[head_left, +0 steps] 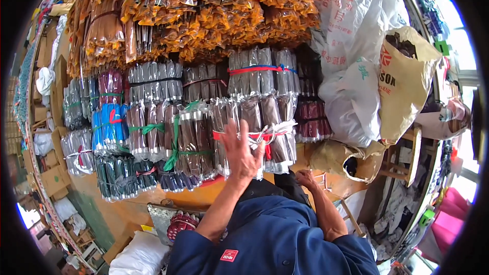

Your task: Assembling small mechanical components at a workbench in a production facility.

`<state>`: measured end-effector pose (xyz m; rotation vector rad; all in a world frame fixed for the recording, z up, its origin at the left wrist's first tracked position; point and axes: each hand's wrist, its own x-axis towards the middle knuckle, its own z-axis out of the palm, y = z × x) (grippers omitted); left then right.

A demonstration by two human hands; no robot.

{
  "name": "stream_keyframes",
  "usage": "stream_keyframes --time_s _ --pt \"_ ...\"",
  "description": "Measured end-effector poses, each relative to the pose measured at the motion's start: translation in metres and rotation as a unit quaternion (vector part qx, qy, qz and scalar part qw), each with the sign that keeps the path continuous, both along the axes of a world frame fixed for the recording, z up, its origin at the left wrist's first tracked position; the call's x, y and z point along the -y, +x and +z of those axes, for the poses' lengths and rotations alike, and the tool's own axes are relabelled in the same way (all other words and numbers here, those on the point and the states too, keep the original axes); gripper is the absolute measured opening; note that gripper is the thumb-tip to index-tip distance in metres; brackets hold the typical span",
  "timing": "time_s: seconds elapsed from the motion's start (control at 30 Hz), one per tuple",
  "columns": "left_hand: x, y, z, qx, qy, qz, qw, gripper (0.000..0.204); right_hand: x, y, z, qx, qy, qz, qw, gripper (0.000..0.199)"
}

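As left hand (239, 155) rests, fingers (230, 131) spread, flat on brown bundle (254, 137)

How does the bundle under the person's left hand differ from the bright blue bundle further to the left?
The bundle tied with red and white bands holds dark brown packets, while the blue bundle holds bright blue ones. The left hand lies flat on the brown bundle; no hand touches the blue bundle. The brown bundle looks wider than the blue one. Both hold long, clear-wrapped packets, bound and stacked in the pile.

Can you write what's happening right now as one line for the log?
left hand: flat on red-tied bundle | right hand: low, holds nothing seen | green-tied bundle beside
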<state>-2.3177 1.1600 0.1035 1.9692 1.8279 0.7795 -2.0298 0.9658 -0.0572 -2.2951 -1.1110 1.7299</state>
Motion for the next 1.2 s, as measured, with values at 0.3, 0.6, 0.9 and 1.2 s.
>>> stream_keyframes --time_s 0.3,0.6,0.9,1.2 --pt "0.018 0.028 -0.025 -0.024 -0.063 -0.123 0.99 0.065 -0.02 -0.008 -0.003 -0.073 -0.014 -0.119 0.99 0.028" --pt "0.02 0.022 -0.021 -0.045 -0.062 -0.095 0.993 0.059 -0.019 -0.008 -0.022 -0.053 -0.033 -0.057 0.996 0.025" --pt "0.027 0.02 -0.024 -0.015 -0.023 -0.08 0.996 0.062 -0.025 0.001 -0.014 -0.106 -0.051 -0.144 0.983 0.019" --pt "0.024 0.018 -0.02 -0.011 -0.004 -0.074 0.997 0.061 -0.048 0.005 -0.031 -0.105 -0.03 -0.053 0.993 0.023"
